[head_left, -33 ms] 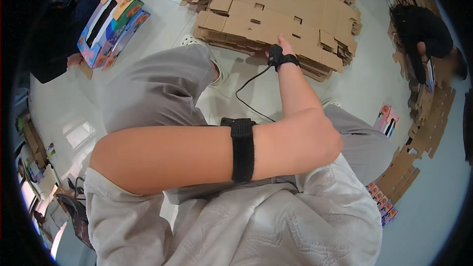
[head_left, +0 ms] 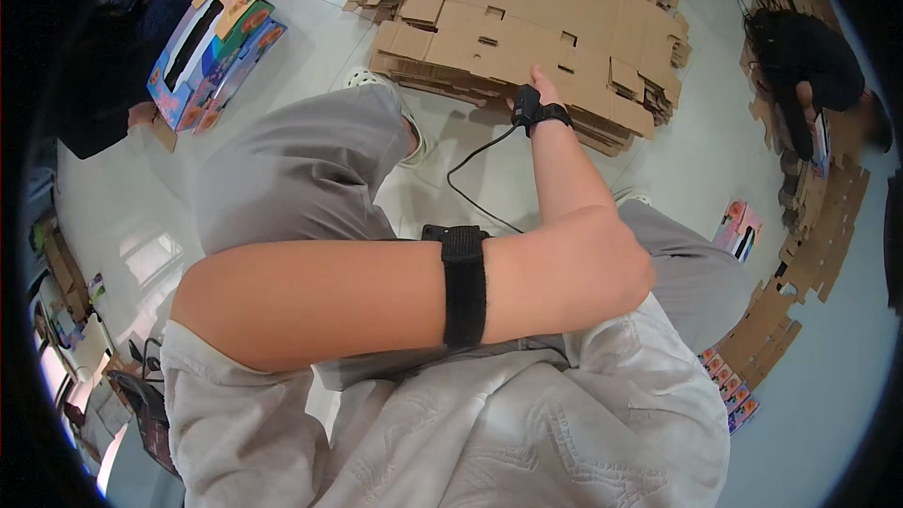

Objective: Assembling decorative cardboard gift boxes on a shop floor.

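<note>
Across my lap lies my left forearm, a black strap round its wrist. My left hand rests over my right arm near the elbow, and its fingers are hidden. My right hand reaches forward to the near edge of a stack of flat brown cardboard blanks. Its thumb points up and away from the fingers, which are partly covered by a small black device strapped at the wrist. Nothing shows as held in it. A thin black cable runs back from the device.
At the left, a person's hand is by a colourful carton with a handle slot. Another person in black bends over at the right, among cardboard pieces. A pink carton stands beside my right knee, with several small boxes behind.
The cable's bend has shifted very slightly left. At the right, the person in black has moved a little. My own hands have stayed in place.
</note>
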Motion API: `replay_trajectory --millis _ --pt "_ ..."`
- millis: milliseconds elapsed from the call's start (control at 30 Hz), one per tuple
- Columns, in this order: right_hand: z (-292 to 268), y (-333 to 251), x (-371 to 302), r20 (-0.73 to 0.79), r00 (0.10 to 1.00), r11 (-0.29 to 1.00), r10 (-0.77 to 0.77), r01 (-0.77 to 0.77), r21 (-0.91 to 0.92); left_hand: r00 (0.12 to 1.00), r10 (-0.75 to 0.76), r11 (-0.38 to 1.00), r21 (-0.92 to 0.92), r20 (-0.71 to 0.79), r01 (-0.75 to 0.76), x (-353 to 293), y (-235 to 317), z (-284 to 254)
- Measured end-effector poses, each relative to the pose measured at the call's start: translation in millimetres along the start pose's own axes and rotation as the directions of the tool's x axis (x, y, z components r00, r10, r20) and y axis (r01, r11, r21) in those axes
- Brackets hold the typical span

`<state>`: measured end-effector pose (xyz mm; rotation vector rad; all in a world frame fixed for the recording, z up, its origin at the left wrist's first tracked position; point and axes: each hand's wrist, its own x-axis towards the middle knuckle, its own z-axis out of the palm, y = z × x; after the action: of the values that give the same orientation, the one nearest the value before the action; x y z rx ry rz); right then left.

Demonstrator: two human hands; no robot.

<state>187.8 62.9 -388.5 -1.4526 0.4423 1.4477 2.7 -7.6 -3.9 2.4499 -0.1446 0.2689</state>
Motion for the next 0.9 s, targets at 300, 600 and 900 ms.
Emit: replay_trajectory --millis 300,600,900 --pt "-3 -11 9 0.040 0.997 0.997 0.071 -0.071 -0.004 0.998 0.007 0.999 -0.043 -0.066 -0.009 -3 1 0" --pt "16 10 24 -0.145 0.982 0.905 -0.122 0.170 0.390 1.000 0.001 0.998 -0.067 -0.028 -0.003 -4 -2 -8" --pt "8 26 5 -0.084 0.993 0.920 -0.082 0.108 0.376 0.999 -0.023 0.995 -0.091 0.038 0.026 -4 6 -23"
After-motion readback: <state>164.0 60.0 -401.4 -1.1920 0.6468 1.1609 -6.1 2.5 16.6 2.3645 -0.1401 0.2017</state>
